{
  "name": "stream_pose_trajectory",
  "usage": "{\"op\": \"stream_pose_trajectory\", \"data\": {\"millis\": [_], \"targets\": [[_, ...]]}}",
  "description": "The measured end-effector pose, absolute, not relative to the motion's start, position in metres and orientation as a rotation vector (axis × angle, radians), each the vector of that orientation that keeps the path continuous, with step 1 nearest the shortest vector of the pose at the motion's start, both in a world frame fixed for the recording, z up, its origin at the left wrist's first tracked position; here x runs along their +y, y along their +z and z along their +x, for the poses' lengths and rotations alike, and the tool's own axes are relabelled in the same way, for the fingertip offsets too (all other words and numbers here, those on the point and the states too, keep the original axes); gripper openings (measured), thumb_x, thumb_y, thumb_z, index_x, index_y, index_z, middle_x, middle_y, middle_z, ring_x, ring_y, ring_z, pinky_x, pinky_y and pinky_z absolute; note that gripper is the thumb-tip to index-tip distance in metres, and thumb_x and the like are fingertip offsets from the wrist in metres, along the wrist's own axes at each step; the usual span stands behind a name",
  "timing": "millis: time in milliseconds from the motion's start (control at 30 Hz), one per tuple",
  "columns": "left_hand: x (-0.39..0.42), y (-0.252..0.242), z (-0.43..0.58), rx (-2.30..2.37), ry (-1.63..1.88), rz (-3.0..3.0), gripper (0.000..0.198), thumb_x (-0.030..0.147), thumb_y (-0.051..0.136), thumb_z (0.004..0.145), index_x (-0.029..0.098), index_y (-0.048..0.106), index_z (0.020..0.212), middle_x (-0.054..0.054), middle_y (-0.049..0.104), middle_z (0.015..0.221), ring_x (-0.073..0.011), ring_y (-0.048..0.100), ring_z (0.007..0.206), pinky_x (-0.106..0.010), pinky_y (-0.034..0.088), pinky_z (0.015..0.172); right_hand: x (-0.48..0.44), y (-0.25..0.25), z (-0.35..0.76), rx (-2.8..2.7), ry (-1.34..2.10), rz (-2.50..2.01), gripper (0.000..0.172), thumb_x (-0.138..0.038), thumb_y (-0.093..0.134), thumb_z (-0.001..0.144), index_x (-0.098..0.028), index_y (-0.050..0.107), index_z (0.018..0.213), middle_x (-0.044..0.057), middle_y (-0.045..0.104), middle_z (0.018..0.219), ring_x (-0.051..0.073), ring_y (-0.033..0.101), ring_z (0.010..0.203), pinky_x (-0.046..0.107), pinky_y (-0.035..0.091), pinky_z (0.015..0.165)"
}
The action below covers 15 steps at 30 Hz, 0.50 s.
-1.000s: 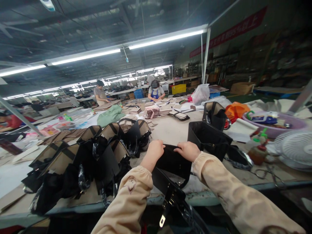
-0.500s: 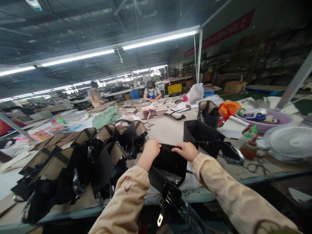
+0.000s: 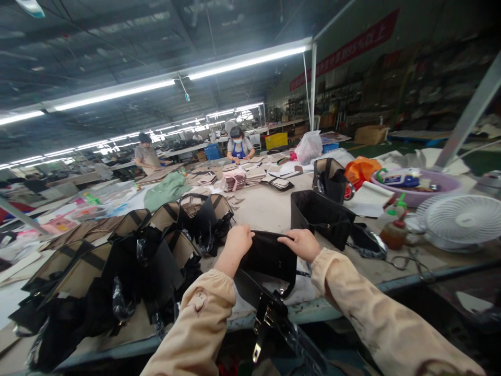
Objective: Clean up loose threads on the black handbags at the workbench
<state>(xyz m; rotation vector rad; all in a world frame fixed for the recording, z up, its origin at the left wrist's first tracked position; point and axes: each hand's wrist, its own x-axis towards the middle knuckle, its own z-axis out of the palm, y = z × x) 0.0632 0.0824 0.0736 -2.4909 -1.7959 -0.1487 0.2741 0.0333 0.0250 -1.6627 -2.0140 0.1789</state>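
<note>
Steadying an open black bag (image 3: 276,256) at the front of the counter (image 3: 260,211)

We find the bag between our hands, its mouth open toward us. Our left hand (image 3: 238,243) has a closed grip on the far rim; our right hand (image 3: 304,244) pinches the same rim farther right. Fingertips behind the panel are hidden, so we cannot tell how hard they press. A strap with a gold-coloured metal end (image 3: 256,353) and a plastic-wrapped handle (image 3: 305,344) hang past the counter's front edge.

In our judgement, both hands should pull evenly so that the panel between them lies flat, without crease or skew. We advise thumb pads rather than nails, which could mark the surface. The dangling metal could knock the edge or scratch the bag; small, slow movements suit it. A second open bag (image 3: 321,214) stands near the right hand, and scissors (image 3: 410,263) lie near the right sleeve (image 3: 348,282): keep both clear.
</note>
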Motion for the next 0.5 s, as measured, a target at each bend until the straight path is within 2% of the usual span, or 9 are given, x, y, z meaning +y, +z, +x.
{"op": "stream_pose_trajectory", "data": {"millis": [133, 300, 500], "targets": [[0.081, 0.074, 0.064, -1.787, -0.145, -2.497, 0.026, 0.036, 0.048, 0.085, 0.017, 0.065, 0.084, -0.007, 0.068, 0.086, -0.0174, 0.062, 0.082, -0.026, 0.043, 0.071, 0.030, 0.025, 0.279, -2.059, 0.281, -1.618, 0.044, -0.049, 0.038, 0.089, -0.021, 0.069, 0.075, 0.001, 0.069, 0.077, 0.013, 0.061, 0.074, 0.022, 0.039, 0.068], [0.083, 0.073, 0.063, -1.787, -0.163, -2.496, 0.025, 0.035, 0.049, 0.084, 0.017, 0.066, 0.081, -0.008, 0.068, 0.089, -0.0167, 0.061, 0.085, -0.025, 0.043, 0.076, 0.026, 0.039, 0.275, -2.140, 0.175, -1.828, 0.046, -0.048, 0.033, 0.091, -0.022, 0.069, 0.078, 0.005, 0.070, 0.083, 0.017, 0.062, 0.080, 0.025, 0.040, 0.069], [0.084, 0.072, 0.063, -1.765, -0.216, -2.504, 0.024, 0.032, 0.049, 0.084, 0.017, 0.067, 0.081, -0.009, 0.068, 0.088, -0.0179, 0.062, 0.084, -0.026, 0.043, 0.074, 0.036, 0.063, 0.231, -2.158, 0.000, -1.761, 0.036, -0.047, 0.043, 0.087, -0.023, 0.062, 0.105, 0.008, 0.066, 0.102, 0.021, 0.060, 0.094, 0.029, 0.042, 0.075]]}}
